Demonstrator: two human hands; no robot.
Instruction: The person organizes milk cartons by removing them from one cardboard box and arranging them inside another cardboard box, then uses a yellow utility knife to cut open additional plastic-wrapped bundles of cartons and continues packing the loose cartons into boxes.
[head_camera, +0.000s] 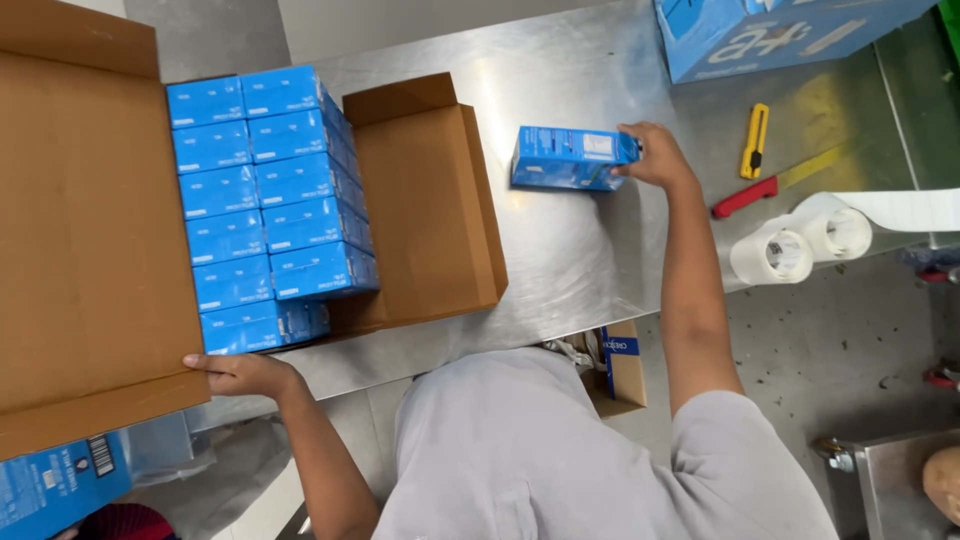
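We see the right hand closed around the right end of a small blue carton, fingers wrapped over its end face, so the grip is narrow and holding that carton. The carton lies on its side on the steel table, its long axis running left to right across the view, with the free end pointing toward the open cardboard box. Bare steel lies between the carton and the box's right flap, and there is open room in front of and behind the carton as well. To the right of the hand, a yellow utility knife and a red-handled tool lie apart from it, with two white rolls near the table's edge. The left hand grips the near edge of the box's big left flap, fingers curled over the cardboard. Inside the box, matching blue cartons stand packed in two columns, touching one another, leaving the right part of the box floor bare. A larger blue case sits at the table's far right corner.
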